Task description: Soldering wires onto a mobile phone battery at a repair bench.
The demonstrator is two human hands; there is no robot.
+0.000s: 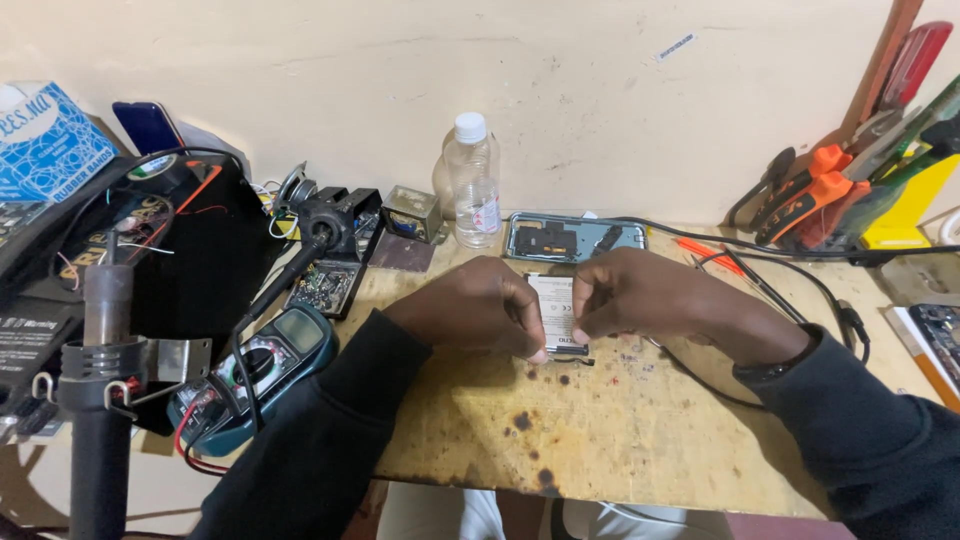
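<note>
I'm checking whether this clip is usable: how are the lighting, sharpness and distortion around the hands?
Head view: even, soft light, no harsh glare; left hand, right hand and the white battery between them are sharp; wide-lens bending shows at the edges, where the hot-air tool looms large.

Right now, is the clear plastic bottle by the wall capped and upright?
Capped and upright: the plastic bottle stands on the wooden table with its white cap on top. Fill level: cannot tell.
</note>
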